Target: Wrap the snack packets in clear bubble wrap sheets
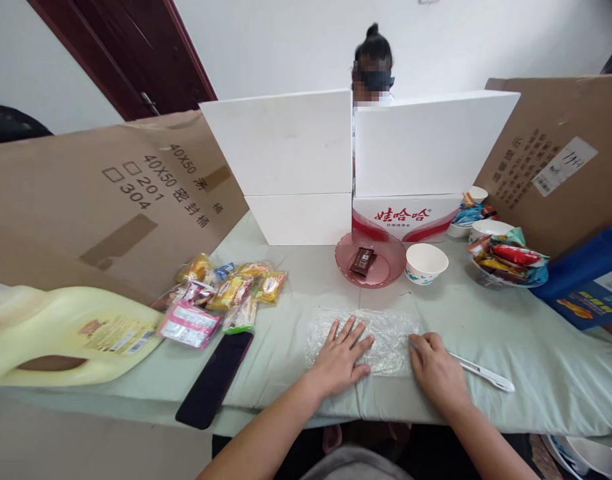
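A piece of clear, crinkled plastic wrap (393,340) lies on the cloth-covered table in front of me. My left hand (339,357) rests flat on its left half, fingers spread. At its right edge, my right hand (436,370) is curled with the fingertips pressed together on the plastic. Just right of that hand, a slim white slotted tool (486,377), like a utility knife, lies on the cloth; its far end is hidden by the hand. Beyond the wrap, a pink glass bowl (343,263) holds small brown packets (363,262), beside a white paper bowl (426,261).
Left are a black phone (216,380), snack packets (231,293) and a yellow jug (111,340). Right are a bowl of wrapped snacks (509,263) and a blue bottle (586,280). White boxes (301,167) and cardboard (161,193) wall the table; a person (373,53) sits behind.
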### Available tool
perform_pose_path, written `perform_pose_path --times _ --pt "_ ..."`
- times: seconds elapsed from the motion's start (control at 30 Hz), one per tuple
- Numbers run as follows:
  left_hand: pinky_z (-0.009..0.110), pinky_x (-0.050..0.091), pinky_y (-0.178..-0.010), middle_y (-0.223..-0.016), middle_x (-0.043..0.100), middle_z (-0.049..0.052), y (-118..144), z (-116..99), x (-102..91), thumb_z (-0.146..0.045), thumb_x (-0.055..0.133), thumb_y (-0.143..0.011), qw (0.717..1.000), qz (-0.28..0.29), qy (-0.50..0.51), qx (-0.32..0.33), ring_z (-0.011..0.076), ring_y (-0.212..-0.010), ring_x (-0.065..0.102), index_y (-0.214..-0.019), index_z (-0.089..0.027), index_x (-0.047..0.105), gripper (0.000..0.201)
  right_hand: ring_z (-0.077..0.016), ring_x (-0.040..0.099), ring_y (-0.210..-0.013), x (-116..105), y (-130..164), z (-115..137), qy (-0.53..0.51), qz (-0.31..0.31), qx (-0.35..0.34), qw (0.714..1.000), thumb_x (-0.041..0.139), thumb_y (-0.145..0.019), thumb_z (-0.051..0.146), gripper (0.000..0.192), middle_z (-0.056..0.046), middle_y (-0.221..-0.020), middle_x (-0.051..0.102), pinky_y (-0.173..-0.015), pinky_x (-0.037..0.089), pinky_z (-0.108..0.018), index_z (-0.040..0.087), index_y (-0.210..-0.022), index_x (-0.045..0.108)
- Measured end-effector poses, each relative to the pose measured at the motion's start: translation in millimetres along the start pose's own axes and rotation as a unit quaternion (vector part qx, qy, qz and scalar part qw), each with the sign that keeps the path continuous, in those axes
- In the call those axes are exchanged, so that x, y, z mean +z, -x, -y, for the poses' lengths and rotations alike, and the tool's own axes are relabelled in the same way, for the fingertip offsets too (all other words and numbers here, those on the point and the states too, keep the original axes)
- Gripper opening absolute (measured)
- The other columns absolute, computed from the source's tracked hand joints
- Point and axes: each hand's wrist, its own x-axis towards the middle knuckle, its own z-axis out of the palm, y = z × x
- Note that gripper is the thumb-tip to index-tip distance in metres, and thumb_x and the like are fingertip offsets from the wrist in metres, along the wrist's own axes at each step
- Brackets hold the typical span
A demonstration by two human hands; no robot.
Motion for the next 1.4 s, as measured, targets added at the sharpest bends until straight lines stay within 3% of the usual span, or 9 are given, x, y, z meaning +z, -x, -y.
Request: perform_pose_path --times 0.13,0.27,0.43,0.57,0.67,0.77,0.9,1.1,1.4 --pt "0.058 0.012 -0.115 -0.157 0.025 0.005 2 4 3.4 -0.051 0.051 -0.092 1.000 0.019 0.004 -0.003 0.0313 -0.146 0.013 -0.146 -0.031 0.033 0.061 -0.0309 0.055 -0.109 -15 -14 17 0.007 -0.060 -0.030 0.998 0.044 -0.094 0.035 0.035 -0.015 -0.119 0.059 -0.093 0.041 -0.049 0.020 -0.118 0.063" --pt "0.059 0.011 -0.116 -0.158 0.025 0.005 2 4 5.2 -0.050 0.051 -0.092 1.000 0.012 0.002 -0.001 0.0308 -0.146 0.013 -0.148 -0.031 0.031 0.062 -0.0362 0.027 -0.139 3 -23 37 -0.023 0.047 -0.132 0.990 0.050 -0.089 0.051 0.057 -0.011 -0.149 0.041 -0.109 0.018 -0.062 0.027 -0.140 0.046" --pt "0.060 0.014 -0.115 -0.157 0.025 0.006 1 3 5.5 -0.048 0.054 -0.091 1.000 0.010 0.009 0.003 0.0319 -0.146 0.013 -0.147 -0.031 0.032 0.063 -0.0378 0.014 -0.144 28 -23 38 -0.027 0.146 -0.125 0.981 0.042 -0.089 0.061 0.070 -0.010 -0.156 0.027 -0.109 0.014 -0.067 0.026 -0.148 0.032" --pt "0.061 0.018 -0.113 -0.156 0.024 0.012 8 7 -18.2 -0.050 0.049 -0.093 0.996 -0.073 0.041 0.011 0.0354 -0.145 0.013 -0.145 -0.026 0.037 0.058 -0.0355 0.021 -0.143 6 -23 24 -0.056 0.112 -0.122 0.985 0.045 -0.091 0.056 0.064 -0.012 -0.153 0.032 -0.108 0.023 -0.064 0.025 -0.147 0.036" --pt "0.055 0.030 -0.110 -0.139 0.045 0.015 25 13 -48.5 -0.043 0.050 -0.093 0.987 -0.133 0.087 0.001 0.0335 -0.135 0.032 -0.129 -0.018 0.053 0.044 -0.0274 0.041 -0.133 -24 -18 6 -0.121 0.072 -0.145 0.979 0.048 -0.093 0.047 0.053 -0.013 -0.143 0.047 -0.106 0.038 -0.049 0.023 -0.140 0.045" --pt "0.046 0.044 -0.100 -0.111 0.061 0.011 49 21 -68.6 -0.028 0.061 -0.083 0.989 -0.100 0.109 -0.006 0.0279 -0.114 0.052 -0.107 -0.020 0.062 0.026 -0.0231 0.055 -0.118 -41 -4 -17 -0.162 0.093 -0.178 0.966 0.056 -0.090 0.042 0.041 -0.011 -0.128 0.059 -0.098 0.048 -0.040 0.024 -0.127 0.057" --pt "0.045 0.047 -0.100 -0.110 0.065 0.008 76 37 -59.3 -0.013 0.059 -0.074 0.996 -0.056 0.069 0.009 0.0270 -0.114 0.055 -0.106 -0.022 0.064 0.033 -0.0222 0.059 -0.111 -37 18 -39 -0.164 0.100 -0.198 0.961 0.059 -0.089 0.036 0.029 -0.007 -0.117 0.064 -0.094 0.051 -0.040 0.027 -0.115 0.064" --pt "0.041 0.051 -0.098 -0.104 0.070 0.008 81 55 -29.4 -0.010 0.047 -0.087 0.994 -0.098 0.040 0.022 0.0227 -0.110 0.061 -0.100 -0.020 0.066 0.025 -0.0215 0.061 -0.108 -18 28 -43 -0.140 0.061 -0.208 0.966 0.050 -0.095 0.028 0.023 -0.005 -0.112 0.068 -0.096 0.050 -0.043 0.028 -0.111 0.066" --pt "0.031 0.051 -0.080 -0.087 0.067 0.005 64 51 -54.4 -0.018 0.039 -0.088 0.980 -0.063 0.172 -0.072 0.0188 -0.088 0.065 -0.088 -0.021 0.057 0.018 -0.0202 0.061 -0.107 -27 22 -34 -0.217 0.086 -0.138 0.963 0.041 -0.096 0.028 0.020 -0.006 -0.109 0.067 -0.093 0.049 -0.038 0.023 -0.096 0.060"
